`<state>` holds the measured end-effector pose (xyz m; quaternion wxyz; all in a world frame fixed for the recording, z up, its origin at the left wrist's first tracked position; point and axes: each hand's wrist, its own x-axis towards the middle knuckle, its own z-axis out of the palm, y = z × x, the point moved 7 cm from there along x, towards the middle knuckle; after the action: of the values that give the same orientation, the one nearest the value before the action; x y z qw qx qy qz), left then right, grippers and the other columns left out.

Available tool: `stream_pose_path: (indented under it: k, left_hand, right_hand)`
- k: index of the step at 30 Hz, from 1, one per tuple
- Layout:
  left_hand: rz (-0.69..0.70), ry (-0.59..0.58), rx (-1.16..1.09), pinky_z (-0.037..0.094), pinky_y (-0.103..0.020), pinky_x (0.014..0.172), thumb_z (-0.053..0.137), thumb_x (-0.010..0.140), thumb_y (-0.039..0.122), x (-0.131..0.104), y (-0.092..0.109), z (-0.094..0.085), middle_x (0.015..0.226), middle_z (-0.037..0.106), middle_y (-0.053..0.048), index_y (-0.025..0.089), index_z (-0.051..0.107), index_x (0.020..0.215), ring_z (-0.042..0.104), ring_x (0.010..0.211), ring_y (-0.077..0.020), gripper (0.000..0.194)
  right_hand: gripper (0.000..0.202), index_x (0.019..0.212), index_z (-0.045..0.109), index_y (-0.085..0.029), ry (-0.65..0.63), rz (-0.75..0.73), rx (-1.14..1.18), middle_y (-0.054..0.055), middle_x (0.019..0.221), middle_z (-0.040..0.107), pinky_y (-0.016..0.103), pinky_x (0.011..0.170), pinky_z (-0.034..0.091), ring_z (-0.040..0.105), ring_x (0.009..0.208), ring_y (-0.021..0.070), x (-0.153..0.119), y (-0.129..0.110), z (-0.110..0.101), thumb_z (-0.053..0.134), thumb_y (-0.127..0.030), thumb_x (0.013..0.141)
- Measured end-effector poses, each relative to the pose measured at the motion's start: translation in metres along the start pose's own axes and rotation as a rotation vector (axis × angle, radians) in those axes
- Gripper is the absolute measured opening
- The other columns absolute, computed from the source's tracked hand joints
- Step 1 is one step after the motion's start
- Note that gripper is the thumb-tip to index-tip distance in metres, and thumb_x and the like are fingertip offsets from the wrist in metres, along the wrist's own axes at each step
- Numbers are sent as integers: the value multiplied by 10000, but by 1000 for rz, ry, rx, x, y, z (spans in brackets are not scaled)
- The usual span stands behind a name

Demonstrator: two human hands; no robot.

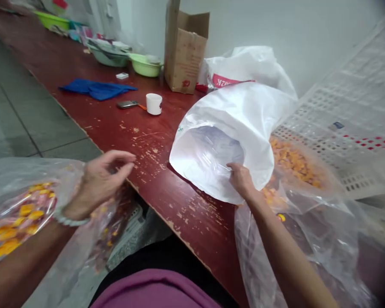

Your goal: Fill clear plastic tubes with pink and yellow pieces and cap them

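Observation:
On the red table lies a white woven sack [248, 105], its wide mouth turned toward me. Thin, clear plastic pieces [214, 145] show inside it. My right hand [242, 179] reaches into the opening, fingers closed in a pinch on one clear plastic piece at the lower right. My left hand [99, 182], with a pale bead bracelet on the wrist, hovers by the table's near edge. Its thumb and curved fingers are apart, with nothing between them. Below it is a clear bag of yellow and pink pieces [27, 211].
A white cup [154, 104], a small grey device [127, 104] and a blue cloth [98, 88] lie farther along the table. Behind stand a cardboard box [186, 60] and green basins [145, 66]. At right, a white crate [356, 98] leans beside bagged orange pieces [297, 164].

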<state>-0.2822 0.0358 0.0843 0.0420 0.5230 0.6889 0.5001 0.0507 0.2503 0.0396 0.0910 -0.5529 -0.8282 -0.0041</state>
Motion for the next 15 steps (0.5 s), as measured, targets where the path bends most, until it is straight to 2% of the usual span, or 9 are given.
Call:
stream_pose_path:
  k: [2,4,6,8,10,11,13,15]
  left_hand:
    - [217,-191,26,498,-287,791,519,804,170,13,32,59,926,680,-34,182,649,942,624,844,-154,190]
    - [411,-345,55,482,-299,834,449,797,72,24,54,116,942,679,-62,156,657,935,615,891,-167,264]
    - [435,-432,128,479,-305,830,414,787,28,38,60,167,934,675,-86,133,655,962,613,885,-178,316]
    - [369,-463,231,481,-320,783,410,784,20,53,60,208,894,664,-99,133,645,1024,607,848,-197,355]
    - [343,-463,310,470,-339,734,416,759,0,63,62,240,901,638,-119,154,629,1086,585,863,-227,420]
    - [373,-467,353,460,-350,723,427,738,-11,66,66,252,944,621,-136,163,628,1094,567,902,-247,444]
    - [488,-496,448,434,-381,734,456,709,-12,66,74,274,1064,575,-169,167,648,1033,515,1002,-292,417]
    - [607,-548,514,406,-417,770,463,721,10,64,79,289,1099,560,-177,153,664,913,477,1048,-314,313]
  right_hand:
    - [456,1146,578,-95,-56,-21,-49,149,1145,625,313,898,412,543,1071,235,4,-3,12,418,9,732]
    - [443,1131,581,-84,-85,-21,-66,167,1139,617,322,902,394,511,1093,253,6,-2,18,434,11,724]
    - [421,1127,583,-88,-115,-13,-83,170,1111,620,324,869,396,507,1073,265,6,1,21,425,-8,745]
    - [407,1123,589,-113,-139,-7,-86,151,1070,634,308,822,400,521,1035,262,5,7,22,404,-29,770]
    - [404,1125,588,-145,-153,-11,-76,122,1046,644,283,796,394,532,1013,245,4,11,21,397,-46,783]
    - [402,1132,580,-157,-154,-12,-68,112,1044,645,273,793,390,537,1010,235,3,13,20,397,-55,789]
    - [407,1167,548,-171,-146,-8,-46,98,1044,644,261,790,386,549,999,216,3,17,19,396,-76,802]
    - [419,1201,512,-173,-133,10,-18,94,1033,647,257,779,390,570,969,205,3,20,18,387,-89,810]
